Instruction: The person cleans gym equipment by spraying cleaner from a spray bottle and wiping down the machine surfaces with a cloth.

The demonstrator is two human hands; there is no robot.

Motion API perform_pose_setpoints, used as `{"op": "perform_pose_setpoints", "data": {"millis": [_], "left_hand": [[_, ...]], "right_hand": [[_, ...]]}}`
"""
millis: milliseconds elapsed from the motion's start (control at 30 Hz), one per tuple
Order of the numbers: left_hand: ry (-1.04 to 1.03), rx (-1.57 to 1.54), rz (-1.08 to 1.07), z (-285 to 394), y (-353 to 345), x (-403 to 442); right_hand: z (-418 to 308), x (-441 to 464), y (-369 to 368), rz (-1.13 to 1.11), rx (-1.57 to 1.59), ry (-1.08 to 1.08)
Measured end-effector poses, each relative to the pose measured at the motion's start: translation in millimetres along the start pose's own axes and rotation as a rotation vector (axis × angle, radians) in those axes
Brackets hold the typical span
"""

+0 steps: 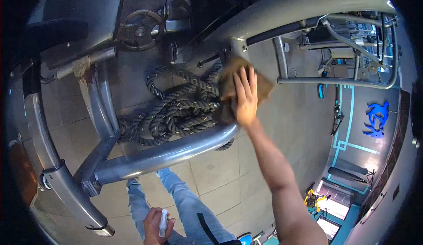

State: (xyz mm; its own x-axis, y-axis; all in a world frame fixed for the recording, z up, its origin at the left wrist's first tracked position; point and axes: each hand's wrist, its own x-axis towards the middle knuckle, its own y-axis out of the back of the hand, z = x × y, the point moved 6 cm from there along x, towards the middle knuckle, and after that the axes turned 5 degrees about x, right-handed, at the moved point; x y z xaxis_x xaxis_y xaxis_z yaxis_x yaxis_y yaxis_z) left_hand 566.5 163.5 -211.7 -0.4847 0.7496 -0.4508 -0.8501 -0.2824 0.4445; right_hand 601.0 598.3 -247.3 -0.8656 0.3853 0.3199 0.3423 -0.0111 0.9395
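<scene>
The right hand's (246,96) grip is loosely spread on the brown cloth (261,85), which covers the bend of the metal frame (176,154); even palm pressure should suit that curve, with loose edges best held off the coiled rope (178,108). The left hand (153,227) pinches a small whitish object (163,223), sensibly clear of the frame.

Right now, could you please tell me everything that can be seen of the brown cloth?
The brown cloth looks like plain fabric, somewhat bunched, with uneven edges; blur hides its weave. It appears to lie against the bent end of the grey metal tube, and in this view sits right of the dark rope. The right hand lies over it, fingers extended, leaving cloth visible on both sides.
</scene>
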Motion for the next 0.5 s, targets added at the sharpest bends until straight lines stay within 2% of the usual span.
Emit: {"op": "perform_pose_setpoints", "data": {"millis": [33, 67, 133, 200, 267, 300, 333, 400, 433, 467, 500], "left_hand": [[-0.016, 0.004, -0.006, -9, -5, -3], [-0.029, 0.045, -0.029, -27, -13, -10], [-0.022, 0.096, -0.035, -33, -17, -9], [0.0, 0.101, -0.044, -22, -17, -5], [-0.011, 0.106, -0.078, -31, -20, -8], [-0.023, 0.111, -0.098, -37, -18, -9], [-0.016, 0.11, -0.071, -17, -7, 1], [0.022, 0.095, -0.051, 6, 1, 6], [0.054, 0.086, -0.065, 3, 3, 5], [0.111, 0.073, -0.118, -33, -7, -7], [0.172, 0.06, -0.172, -55, -14, -15]], "right_hand": [[9, 25, -11, -0.013, 0.016, 0.074], [24, 53, -32, -0.099, -0.113, 0.082], [18, 89, -61, -0.344, -0.573, 0.007], [15, 79, -87, -0.44, -0.636, 0.2], [8, 58, -76, -0.488, -0.456, 0.193], [13, 34, -73, -0.46, -0.193, 0.122], [9, 15, -56, -0.355, -0.057, 0.087], [-2, -57, -33, -0.389, 0.032, -0.092], [-20, -66, -1, -0.371, 0.234, -0.233], [-35, -72, 25, -0.349, 0.438, -0.367], [-34, -96, 39, -0.234, 0.489, -0.513]]}}
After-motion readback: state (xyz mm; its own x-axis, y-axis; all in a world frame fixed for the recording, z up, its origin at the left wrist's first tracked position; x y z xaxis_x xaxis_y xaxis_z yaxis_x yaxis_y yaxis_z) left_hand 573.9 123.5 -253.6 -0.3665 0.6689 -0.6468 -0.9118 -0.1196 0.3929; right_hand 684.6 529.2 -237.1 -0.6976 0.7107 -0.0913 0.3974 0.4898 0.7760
